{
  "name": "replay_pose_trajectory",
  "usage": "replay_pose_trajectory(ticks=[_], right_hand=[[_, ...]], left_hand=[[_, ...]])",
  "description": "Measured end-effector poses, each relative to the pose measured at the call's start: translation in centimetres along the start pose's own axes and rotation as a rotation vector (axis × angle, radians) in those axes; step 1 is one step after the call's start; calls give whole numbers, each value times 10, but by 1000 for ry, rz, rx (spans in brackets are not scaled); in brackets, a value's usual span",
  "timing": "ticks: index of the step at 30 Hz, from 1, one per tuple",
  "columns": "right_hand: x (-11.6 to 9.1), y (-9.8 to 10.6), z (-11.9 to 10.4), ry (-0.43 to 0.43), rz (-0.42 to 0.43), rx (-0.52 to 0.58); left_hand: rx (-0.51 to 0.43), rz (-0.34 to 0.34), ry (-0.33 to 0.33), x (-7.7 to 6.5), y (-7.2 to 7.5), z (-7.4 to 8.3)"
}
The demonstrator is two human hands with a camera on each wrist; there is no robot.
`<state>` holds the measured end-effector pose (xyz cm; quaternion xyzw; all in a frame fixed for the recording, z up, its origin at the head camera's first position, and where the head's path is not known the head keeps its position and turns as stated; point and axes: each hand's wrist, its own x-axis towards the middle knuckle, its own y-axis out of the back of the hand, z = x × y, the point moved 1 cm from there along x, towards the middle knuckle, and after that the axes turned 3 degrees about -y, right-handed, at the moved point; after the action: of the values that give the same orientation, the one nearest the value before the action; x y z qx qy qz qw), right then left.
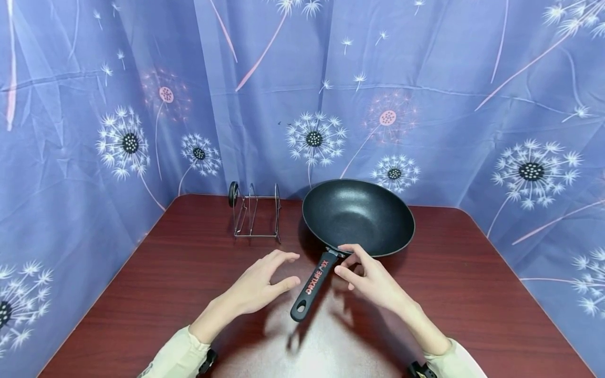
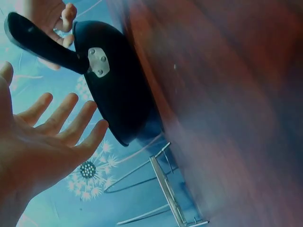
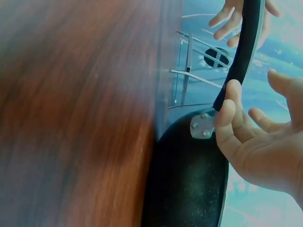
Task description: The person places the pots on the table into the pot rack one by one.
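Reaching for the pan (image 1: 359, 215), right of the wire rack (image 1: 253, 215), seems the step — left hand (image 1: 260, 281) relaxed, right hand (image 1: 374, 277) loosely bent, neither gripping; lifting would call for grasping the handle (image 1: 314, 283).

Silver wire rack (image 1: 255, 236) left, round black pan (image 1: 356, 218) right — both on red-brown wooden table (image 1: 189, 252) — blue fabric curtain (image 1: 264, 115) behind.

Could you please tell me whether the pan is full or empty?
The pan is empty: the head view shows its bare inside.
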<state>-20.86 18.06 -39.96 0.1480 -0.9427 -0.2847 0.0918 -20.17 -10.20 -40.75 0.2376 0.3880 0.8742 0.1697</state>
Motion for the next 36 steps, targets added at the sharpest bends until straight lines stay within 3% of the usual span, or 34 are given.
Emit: replay_pose_trajectory(ticks=[5,12,16,23,36], right_hand=[[1,-8,-2,-25,-78,77],[1,-16,-4,-71,-151,174],[3,-21,-5,-73,-163,218],[6,-31,-4,-92,-162,302],[12,-38,0,-153,-165,429]], left_hand=[[-33,-70,15,-6,-6,8],[-304,-168,40,-9,-15,17],[-325,-190,48,-10,-21,22],[-404,-154,41,-7,-30,25],[-600,-108,93,-9,-42,35]])
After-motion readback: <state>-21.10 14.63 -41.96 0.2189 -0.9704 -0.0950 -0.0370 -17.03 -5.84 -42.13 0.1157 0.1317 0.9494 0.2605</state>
